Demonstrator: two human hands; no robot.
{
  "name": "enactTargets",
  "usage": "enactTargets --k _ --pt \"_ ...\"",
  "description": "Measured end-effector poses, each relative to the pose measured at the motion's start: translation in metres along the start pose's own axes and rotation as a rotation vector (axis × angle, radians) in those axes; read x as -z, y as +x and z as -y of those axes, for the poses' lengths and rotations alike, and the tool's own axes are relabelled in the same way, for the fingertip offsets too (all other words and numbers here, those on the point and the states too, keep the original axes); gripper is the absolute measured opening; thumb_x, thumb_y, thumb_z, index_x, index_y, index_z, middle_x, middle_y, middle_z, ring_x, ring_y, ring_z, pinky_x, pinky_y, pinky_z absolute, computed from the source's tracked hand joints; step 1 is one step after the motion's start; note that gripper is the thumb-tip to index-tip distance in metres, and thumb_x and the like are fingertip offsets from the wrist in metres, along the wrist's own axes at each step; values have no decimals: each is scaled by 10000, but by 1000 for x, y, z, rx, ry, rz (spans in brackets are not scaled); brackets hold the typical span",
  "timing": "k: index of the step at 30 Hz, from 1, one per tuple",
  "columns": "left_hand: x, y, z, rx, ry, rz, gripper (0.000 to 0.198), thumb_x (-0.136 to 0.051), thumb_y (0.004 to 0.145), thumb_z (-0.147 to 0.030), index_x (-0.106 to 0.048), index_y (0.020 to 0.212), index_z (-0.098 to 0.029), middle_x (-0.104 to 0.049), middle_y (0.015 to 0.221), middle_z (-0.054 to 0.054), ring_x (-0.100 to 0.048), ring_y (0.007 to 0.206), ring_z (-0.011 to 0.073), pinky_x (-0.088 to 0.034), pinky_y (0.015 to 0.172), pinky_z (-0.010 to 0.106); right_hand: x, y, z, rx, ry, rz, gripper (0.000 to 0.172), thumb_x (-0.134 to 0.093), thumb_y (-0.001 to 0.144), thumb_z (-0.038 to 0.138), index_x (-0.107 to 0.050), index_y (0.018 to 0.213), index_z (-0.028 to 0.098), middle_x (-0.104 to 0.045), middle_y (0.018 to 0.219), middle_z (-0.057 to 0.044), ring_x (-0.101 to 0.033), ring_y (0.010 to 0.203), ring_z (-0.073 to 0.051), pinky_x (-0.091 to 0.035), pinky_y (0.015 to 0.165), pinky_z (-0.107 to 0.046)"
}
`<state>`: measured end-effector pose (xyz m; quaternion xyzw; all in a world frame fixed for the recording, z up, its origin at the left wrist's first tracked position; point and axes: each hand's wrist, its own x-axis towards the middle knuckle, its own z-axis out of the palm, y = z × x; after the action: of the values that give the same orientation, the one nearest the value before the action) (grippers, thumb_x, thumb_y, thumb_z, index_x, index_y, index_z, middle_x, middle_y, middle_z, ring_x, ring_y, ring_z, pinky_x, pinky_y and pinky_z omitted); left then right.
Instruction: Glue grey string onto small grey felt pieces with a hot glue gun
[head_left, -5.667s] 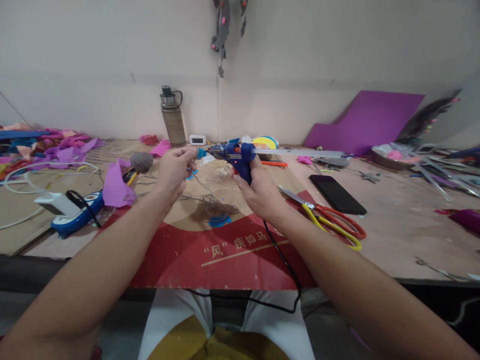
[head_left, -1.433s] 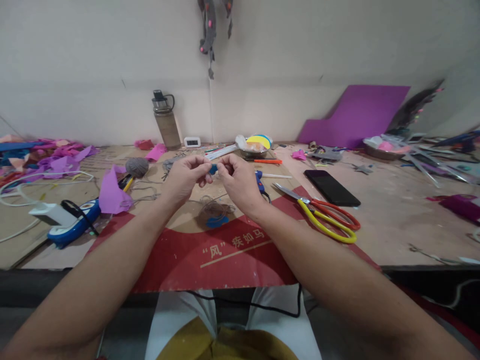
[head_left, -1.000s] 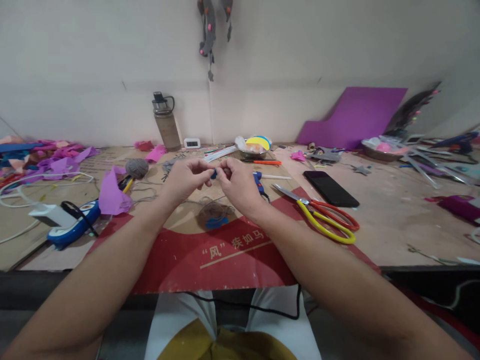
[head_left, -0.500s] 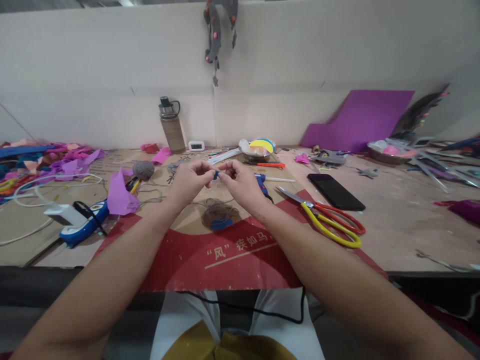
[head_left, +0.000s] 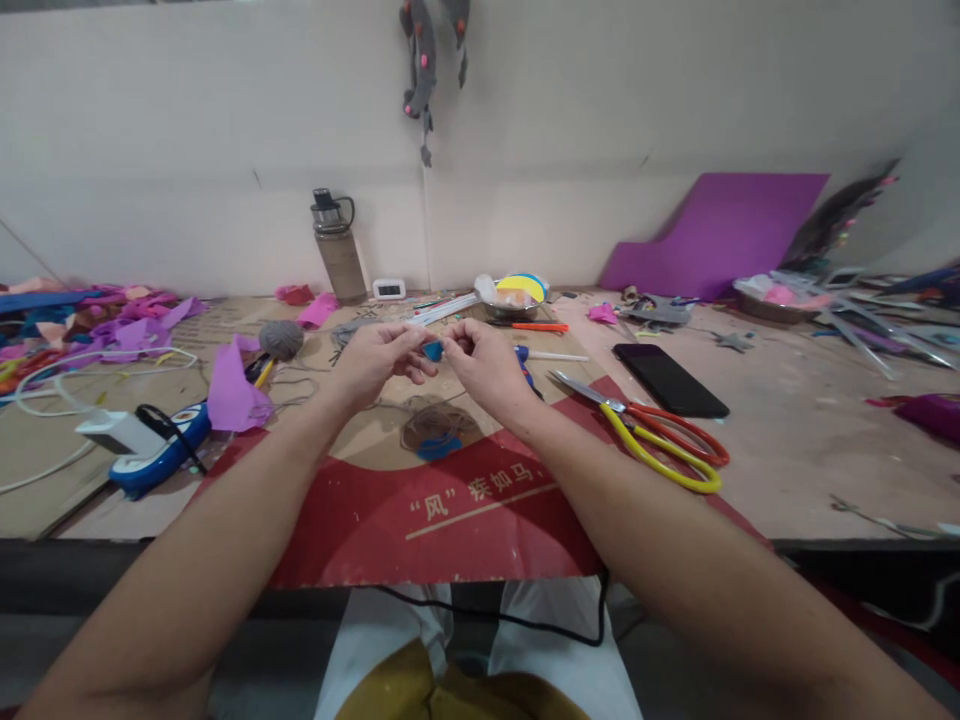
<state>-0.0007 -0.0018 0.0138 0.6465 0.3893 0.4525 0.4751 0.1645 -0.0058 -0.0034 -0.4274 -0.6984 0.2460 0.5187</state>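
Note:
Between my two hands is a small blue piece (head_left: 433, 351), perhaps felt, held above the table. My left hand (head_left: 382, 362) pinches its left side between thumb and forefinger, the other fingers loosely curled. On its right side, the fingertips of my right hand (head_left: 484, 365) are pinched together. Below them on the cardboard lie tangled grey yarn (head_left: 420, 425) and a blue piece (head_left: 439, 446). A blue glue gun (head_left: 523, 355) is partly hidden behind my right hand.
Scissors (head_left: 637, 430) with red and yellow handles and a black phone (head_left: 670, 380) lie to the right. On the left are a yarn ball (head_left: 281, 340), purple scraps (head_left: 234, 388) and a blue power strip (head_left: 161, 452). A bottle (head_left: 339, 250) stands by the wall.
The blue piece now shows more between my fingertips. My left fingers have loosened and spread slightly. The view has shifted a little.

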Motion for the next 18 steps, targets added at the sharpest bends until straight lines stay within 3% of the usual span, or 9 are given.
enactTargets --k 4,8,11,14,18 --pt "1 -1 1 -18 144 8 246 -702 748 -357 -708 850 -133 -713 688 85 -658 581 150 -533 548 248 -1 0 -1 52 -82 2 121 -522 825 244 -531 724 179 -506 659 21 -416 601 -113 -326 610 -265" --pt "-1 -3 0 -47 252 -28 191 -680 763 -321 -693 809 -136 -699 637 68 -632 518 137 -506 481 227 -2 -2 1 119 -168 -4 129 -521 829 228 -511 707 187 -530 704 -2 -453 668 -133 -344 662 -278" --pt "-2 -2 0 -84 284 -128 143 -672 764 -276 -677 775 -134 -677 588 47 -571 431 99 -451 419 194 -3 -3 1 94 -103 14 97 -505 859 266 -539 821 184 -557 743 -10 -489 693 -141 -365 670 -277" --pt "2 1 1 -116 224 -268 117 -683 751 -246 -653 743 -133 -676 603 40 -613 479 109 -491 467 197 -5 -4 -3 82 -57 28 136 -484 880 284 -549 933 177 -573 763 -9 -508 689 -142 -374 664 -276" --pt "14 9 9 -173 134 -429 109 -662 760 -235 -627 743 -134 -671 631 32 -687 597 158 -559 566 243 -9 -8 -3 161 -107 90 142 -464 884 231 -587 832 184 -606 791 -20 -519 741 -146 -377 707 -279"
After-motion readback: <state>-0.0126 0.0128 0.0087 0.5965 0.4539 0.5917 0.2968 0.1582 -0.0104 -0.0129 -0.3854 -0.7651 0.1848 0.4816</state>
